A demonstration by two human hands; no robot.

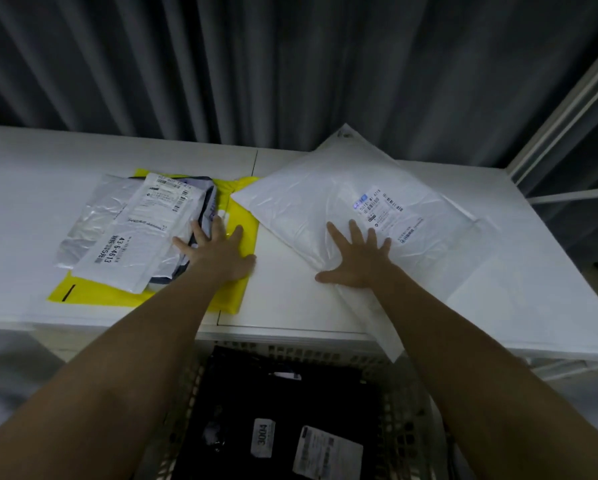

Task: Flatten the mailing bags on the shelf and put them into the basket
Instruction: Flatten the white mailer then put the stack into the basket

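Your left hand (pixel 218 252) lies flat with its fingers spread and straight, pressing down on a pile of mailing bags at the left of the white shelf top (pixel 31 188). The fingers grasp nothing; they rest across the edge where a white plastic mailing bag with a printed label reading 43-6-4613 (pixel 131 247) overlaps a flat yellow plastic mailing bag (pixel 235 282). A silver-grey crinkled plastic bag (pixel 93 220) and a dark-edged bag (pixel 209 199) sit in the same pile, above the yellow one.

Your right hand (pixel 354 259) is likewise released, palm down and 5 fingers fanned out, pressing on the near part of a large white plastic mailing bag with a small blue-and-white shipping label (pixel 325 192). That bag lies at an angle on the right half of the shelf, its near corner hanging over the front edge.

Below the shelf front, between your forearms, stands a white lattice-walled plastic basket (pixel 325 351). Inside it lies a black plastic mailing bag (pixel 290 403) carrying 2 white labels, 1 of them reading 3004.
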